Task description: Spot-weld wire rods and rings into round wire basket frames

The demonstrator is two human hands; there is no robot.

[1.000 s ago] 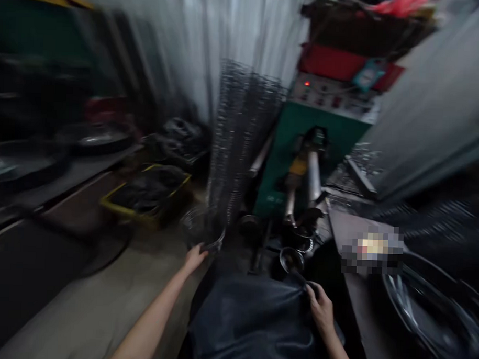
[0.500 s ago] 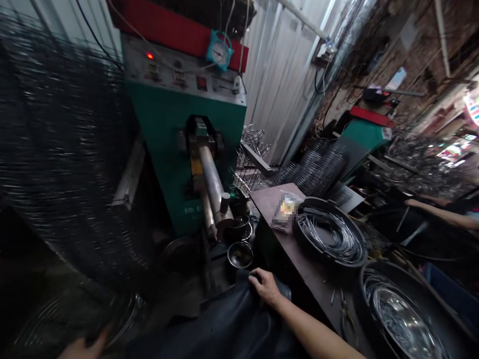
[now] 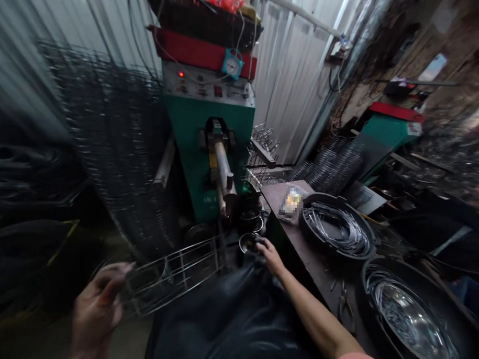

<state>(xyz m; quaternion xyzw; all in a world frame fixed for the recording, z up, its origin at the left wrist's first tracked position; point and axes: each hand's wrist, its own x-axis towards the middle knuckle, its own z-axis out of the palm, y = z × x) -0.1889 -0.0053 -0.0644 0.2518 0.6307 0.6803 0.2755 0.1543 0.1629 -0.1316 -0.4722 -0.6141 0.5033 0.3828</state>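
While the machine [image 3: 188, 146] rises ahead, between the left hand [image 3: 101, 297] and the right hand [image 3: 270, 258], the stack [image 3: 115, 128] of dark wirework stands just beyond the left one. Below and between both hands spreads the cloth [image 3: 219, 320], black and creased. The worktop [image 3: 315, 271] runs along the right hand's outer side, bearing two trays [image 3: 363, 294] of loose wire.

Out from the left hand, toward the right, reaches the frame [image 3: 183, 269], tilted, its far end apart from the right hand. The left hand is curled closed round the near end. The right hand has its fingers bent at the bowl [image 3: 242, 245]; whether they grip anything, I cannot tell. The pliers [image 3: 347, 309] lie on the worktop, to the right of the right forearm.

As for progress, the frame seems to have its long wires and crosswires joined already, and it is clear of the machine's rods [image 3: 224, 166]. The stack suggests much wirework is made; whether this piece is finished or needs more, the blur hides.
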